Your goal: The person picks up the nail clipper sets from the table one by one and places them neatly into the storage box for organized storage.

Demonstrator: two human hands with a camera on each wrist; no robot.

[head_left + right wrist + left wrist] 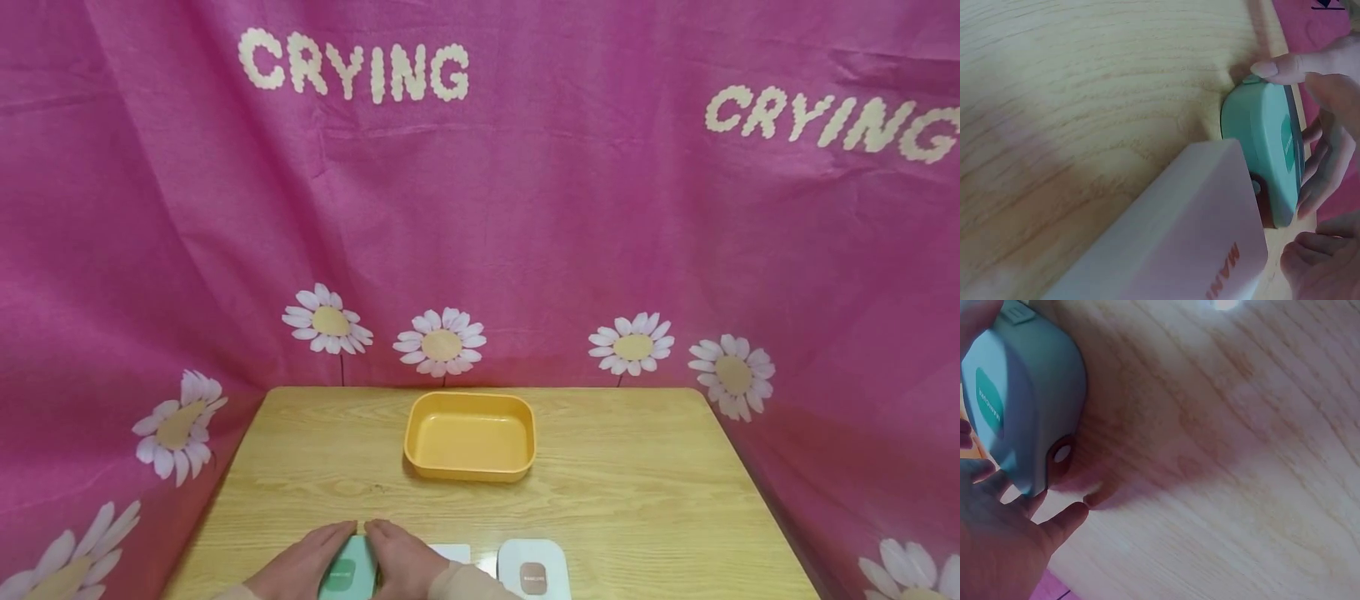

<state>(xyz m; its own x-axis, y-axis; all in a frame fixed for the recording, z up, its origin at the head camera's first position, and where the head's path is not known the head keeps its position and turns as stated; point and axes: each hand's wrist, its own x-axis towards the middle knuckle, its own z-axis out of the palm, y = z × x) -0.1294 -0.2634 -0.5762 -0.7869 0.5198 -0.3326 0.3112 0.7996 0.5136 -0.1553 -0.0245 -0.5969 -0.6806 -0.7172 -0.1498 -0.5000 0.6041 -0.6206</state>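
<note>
A mint-green manicure case (352,571) stands at the near side of the table, between my two hands. My left hand (303,567) holds its left side; in the left wrist view, spread fingers (1063,525) reach its end beside a brown strap with a white snap. Along the right side, my right hand (408,558) grips the case. The right wrist view has a thumb (1275,70) on the tab at the case's end, with other fingers behind the case (1269,137). Parts of both hands are cut off or hidden by the case.
A pinkish-white box (1185,219) with orange lettering lies just right of the green case. Farther right is a white case (532,571) with a brown label. An orange-yellow tray (470,479) sits at the back of the wooden table (637,483), before a pink curtain (525,208).
</note>
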